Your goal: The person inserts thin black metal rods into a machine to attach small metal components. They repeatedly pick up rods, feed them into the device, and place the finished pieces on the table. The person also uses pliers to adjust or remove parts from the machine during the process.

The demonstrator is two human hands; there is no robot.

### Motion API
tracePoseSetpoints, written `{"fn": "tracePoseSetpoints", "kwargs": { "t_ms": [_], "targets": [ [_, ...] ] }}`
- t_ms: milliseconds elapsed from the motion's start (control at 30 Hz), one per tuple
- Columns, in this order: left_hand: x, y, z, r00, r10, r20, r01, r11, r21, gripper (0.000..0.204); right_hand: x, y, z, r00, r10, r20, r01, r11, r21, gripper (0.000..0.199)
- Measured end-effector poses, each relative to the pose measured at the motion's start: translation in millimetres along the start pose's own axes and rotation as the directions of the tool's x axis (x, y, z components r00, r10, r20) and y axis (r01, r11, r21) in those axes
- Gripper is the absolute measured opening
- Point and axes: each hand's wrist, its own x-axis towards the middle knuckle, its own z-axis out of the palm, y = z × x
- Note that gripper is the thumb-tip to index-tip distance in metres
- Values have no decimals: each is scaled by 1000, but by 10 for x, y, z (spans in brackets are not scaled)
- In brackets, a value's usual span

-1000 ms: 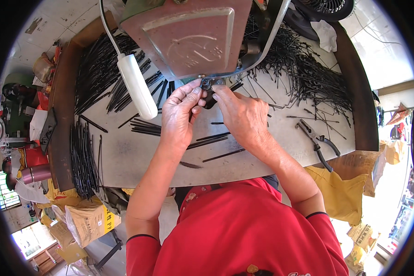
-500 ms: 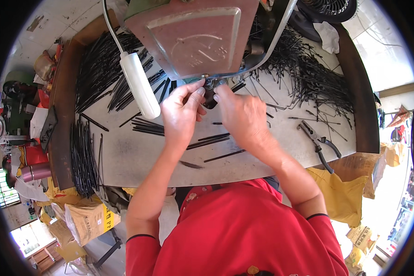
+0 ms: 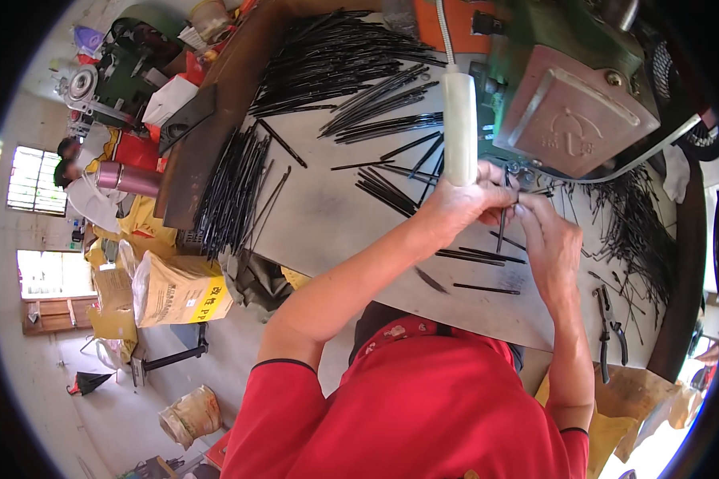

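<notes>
Left hand (image 3: 462, 209) and right hand (image 3: 548, 243) – fingers pinching one black rod (image 3: 502, 231) – above grey counter (image 3: 327, 231); rod bundles (image 3: 230, 190) left, pliers (image 3: 609, 329) right, cluttered workshop.

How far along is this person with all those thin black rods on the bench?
Done: hard to tell; a few thin black metal rods lie loose beside the hands. In hand: the left hand and right hand pinch one rod upright at the green-and-brown machine. Left: big heaps of black rods remain on the grey bench.
</notes>
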Motion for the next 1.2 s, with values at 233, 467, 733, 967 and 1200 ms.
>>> {"fn": "tracePoseSetpoints", "kwargs": {
  "t_ms": [233,467,733,967,1200],
  "targets": [
    [-231,-277,118,974,125,-188,-176,942,-285,19,-380,-74,102,850,460,257,-254,-69,965,26],
    [-754,-424,-682,692,712,-118,-196,342,919,22,-545,139,-177,834,520,185,-318,179,931,4],
    [-961,-82,-2116,669,733,122,127,-275,953,21,-688,-176,-541,985,141,95,-152,981,121,7],
    [-404,302,-1675,501,729,466,-201,-426,882,29,-583,68,-314,962,269,38,-272,949,161,13],
    [-54,91,-234,950,256,-177,-175,909,379,26,-56,28,-243,803,444,397,-582,446,680,29]
  ]
}}
